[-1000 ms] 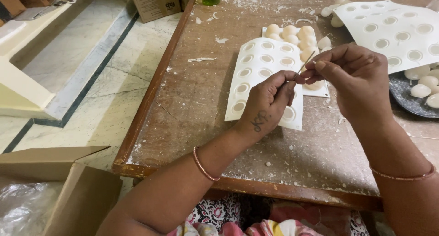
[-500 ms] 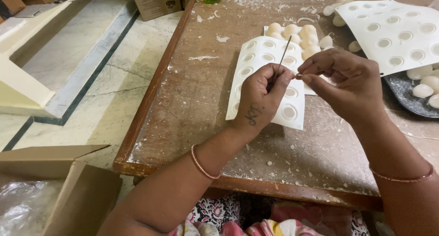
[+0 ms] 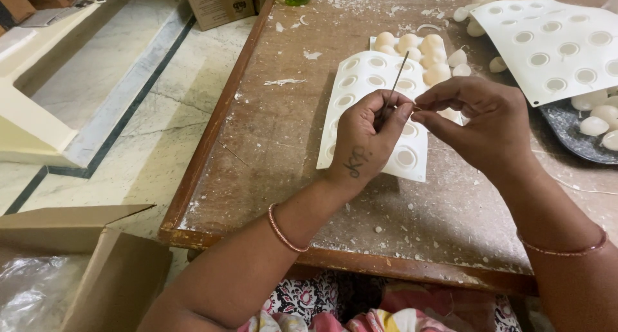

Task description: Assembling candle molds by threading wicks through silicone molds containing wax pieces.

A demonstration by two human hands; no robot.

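Together, left hand (image 3: 367,139) and right hand (image 3: 479,123) pinch a thin needle (image 3: 396,78) — grip narrow — above the white mould (image 3: 360,74).

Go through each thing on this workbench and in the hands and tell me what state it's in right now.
Left hand: pinched on the thin needle, which points up and away.
Right hand: fingertips pinched at the needle's lower end.
White mould under the hands: flat, visible cavities empty.
Second white mould: cavities empty, overlapping the dark tray.
Dark tray: holds white moulded pieces.
Cardboard box: open.
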